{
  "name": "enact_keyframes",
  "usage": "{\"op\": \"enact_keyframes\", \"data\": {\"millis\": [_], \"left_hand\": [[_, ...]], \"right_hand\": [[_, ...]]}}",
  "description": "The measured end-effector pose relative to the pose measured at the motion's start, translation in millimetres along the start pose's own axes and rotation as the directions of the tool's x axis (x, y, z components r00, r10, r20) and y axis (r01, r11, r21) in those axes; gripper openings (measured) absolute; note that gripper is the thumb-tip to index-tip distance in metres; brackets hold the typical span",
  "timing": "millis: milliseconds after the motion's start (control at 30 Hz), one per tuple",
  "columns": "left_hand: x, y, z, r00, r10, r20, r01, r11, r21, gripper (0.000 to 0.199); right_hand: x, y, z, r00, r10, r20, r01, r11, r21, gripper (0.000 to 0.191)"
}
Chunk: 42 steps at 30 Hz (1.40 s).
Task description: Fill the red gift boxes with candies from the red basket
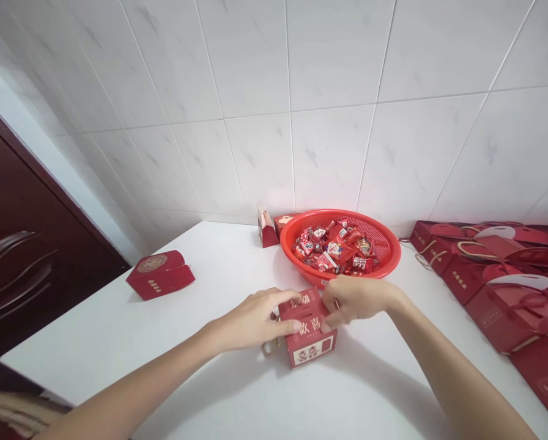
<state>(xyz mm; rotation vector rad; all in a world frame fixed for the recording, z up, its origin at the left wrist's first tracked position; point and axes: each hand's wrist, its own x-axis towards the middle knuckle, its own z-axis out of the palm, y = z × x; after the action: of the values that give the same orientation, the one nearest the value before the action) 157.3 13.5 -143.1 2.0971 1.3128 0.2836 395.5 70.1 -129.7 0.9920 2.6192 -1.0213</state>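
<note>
A small red gift box (311, 348) with pale Chinese characters lies on the white table in front of me, its panels folded together. My left hand (260, 318) grips its left side, the thumb on the near panel and the fingers over the far one. On the right side, my right hand (354, 302) has curled fingers pressed against the same box. A beige cord handle (268, 348) pokes out beneath my left hand. Just behind the box stands a red plastic basket (388, 260) holding several red-wrapped candies (338, 247).
At the left lies a red box (166, 275) with a gold round emblem. A small upright box (267, 229) stands by the tiled wall, left of the basket. Several red gift boxes (480, 296) with cord handles line the right side of the white table (210, 385).
</note>
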Motion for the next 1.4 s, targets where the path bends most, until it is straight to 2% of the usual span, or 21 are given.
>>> {"op": "enact_keyframes", "data": {"millis": [133, 200, 267, 333, 467, 533, 733, 867, 967, 1133, 1267, 1333, 1400], "left_hand": [[6.9, -12.4, 4.0, 0.999, -0.007, 0.033, 0.014, 0.979, -0.202, 0.047], [11.1, -18.1, 6.2, 0.998, -0.022, 0.052, 0.036, 0.957, -0.287, 0.048], [13.6, -20.4, 6.9, 0.996, -0.046, 0.077, 0.07, 0.937, -0.343, 0.051], [14.4, -19.6, 5.8, 0.996, -0.053, 0.07, 0.074, 0.941, -0.331, 0.053], [14.1, -15.8, 2.3, 1.0, -0.026, -0.001, 0.025, 0.967, -0.252, 0.049], [14.3, -16.0, 2.0, 0.999, -0.04, 0.008, 0.04, 0.962, -0.272, 0.049], [15.6, -22.1, 4.0, 0.995, -0.074, 0.066, 0.094, 0.92, -0.381, 0.055], [15.9, -23.4, 2.3, 0.991, -0.095, 0.09, 0.123, 0.911, -0.394, 0.057], [16.4, -24.5, 0.8, 0.992, -0.086, 0.088, 0.115, 0.909, -0.402, 0.056], [16.4, -25.3, -1.7, 0.984, -0.083, 0.157, 0.143, 0.892, -0.428, 0.061], [15.9, -21.1, -4.9, 0.993, -0.069, 0.097, 0.101, 0.925, -0.367, 0.054], [15.8, -18.7, -6.3, 0.997, -0.058, 0.058, 0.073, 0.944, -0.321, 0.052], [15.9, -16.9, -6.7, 0.998, -0.044, 0.039, 0.054, 0.954, -0.295, 0.052]], "right_hand": [[-4.7, -3.7, -3.3, 0.998, 0.009, -0.056, -0.001, 0.991, 0.131, 0.018], [-6.2, -6.2, -3.5, 0.995, -0.004, -0.098, 0.021, 0.986, 0.164, 0.013], [-7.1, -7.7, -2.7, 0.987, 0.023, -0.161, -0.004, 0.993, 0.121, 0.011], [-7.9, -8.8, -1.2, 0.979, 0.058, -0.197, -0.053, 0.998, 0.032, 0.008], [-8.3, -10.6, 2.7, 0.989, 0.13, -0.078, -0.136, 0.987, -0.087, 0.008], [-6.2, -9.5, 4.2, 0.988, 0.148, -0.048, -0.153, 0.981, -0.122, 0.01], [3.3, 1.3, 5.0, 1.0, 0.03, 0.007, -0.03, 0.999, -0.034, 0.012], [2.0, -3.5, 7.6, 0.991, 0.123, -0.043, -0.128, 0.983, -0.131, 0.014], [2.0, -7.1, 9.7, 0.992, 0.104, -0.075, -0.116, 0.978, -0.175, 0.011], [8.8, 3.3, 8.6, 0.999, 0.024, -0.038, -0.026, 0.999, -0.029, 0.007], [2.8, 6.2, 3.0, 0.998, 0.01, -0.067, 0.0, 0.988, 0.153, 0.007], [-7.6, 0.6, -1.7, 0.992, -0.032, -0.123, 0.07, 0.945, 0.321, 0.012], [-20.0, -8.3, -6.4, 0.977, -0.097, -0.189, 0.178, 0.86, 0.478, 0.015]]}}
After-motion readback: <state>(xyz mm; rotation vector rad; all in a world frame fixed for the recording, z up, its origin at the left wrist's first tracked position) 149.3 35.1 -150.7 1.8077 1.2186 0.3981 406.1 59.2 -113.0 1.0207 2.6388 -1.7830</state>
